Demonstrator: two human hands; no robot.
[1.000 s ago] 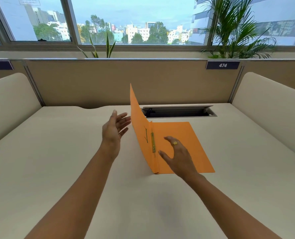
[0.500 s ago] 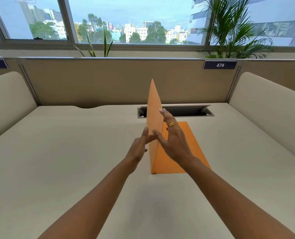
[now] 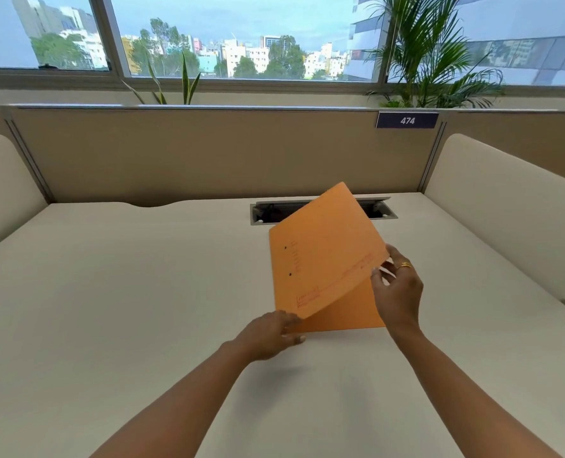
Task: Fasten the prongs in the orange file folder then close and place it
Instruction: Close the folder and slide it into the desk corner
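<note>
The cover, upright half a second ago, has swung over and now hangs slanted above the back leaf of the orange file folder [image 3: 324,256], which lies on the tabletop [image 3: 142,292] just before the cable slot [image 3: 382,210]. Our left hand [image 3: 268,335] grips the near spine corner, we judge to stop it sliding. Our right hand [image 3: 397,292] pinches the cover's free edge, likely to lower it gently. The prongs are hidden.

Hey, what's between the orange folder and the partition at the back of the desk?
In the head view, a recessed cable slot in the desk lies between the orange folder and the partition. The folder's raised cover hides its middle.
</note>
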